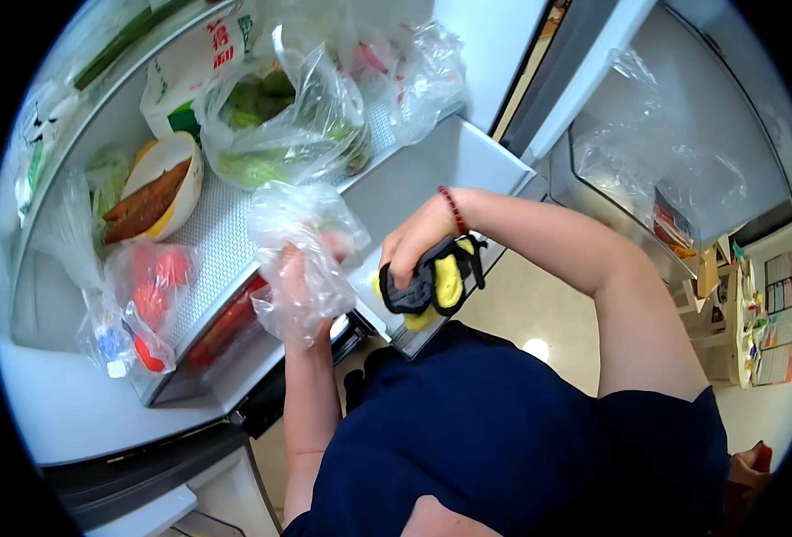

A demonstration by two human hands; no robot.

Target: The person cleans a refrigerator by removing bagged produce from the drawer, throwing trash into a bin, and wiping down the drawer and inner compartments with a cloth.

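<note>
My left hand [294,273] holds a crumpled clear plastic bag [275,215] at the front edge of the fridge shelf. Through the film only parts of its fingers show, and something pinkish inside the bag cannot be made out. In my right hand [421,234] is a bunched grey-and-yellow cloth [448,282] with black edging. That hand bends over the front rim of a pulled-out white drawer [405,192], the cloth at the drawer's edge. A red bead bracelet circles the right wrist.
The shelf [221,215] bears a bag of green vegetables [261,107], a bowl with sweet potatoes [176,179] and bagged tomatoes [154,286]. A lower drawer [226,331] with red contents is beneath. At right, the open door bin [629,197] holds plastic bags.
</note>
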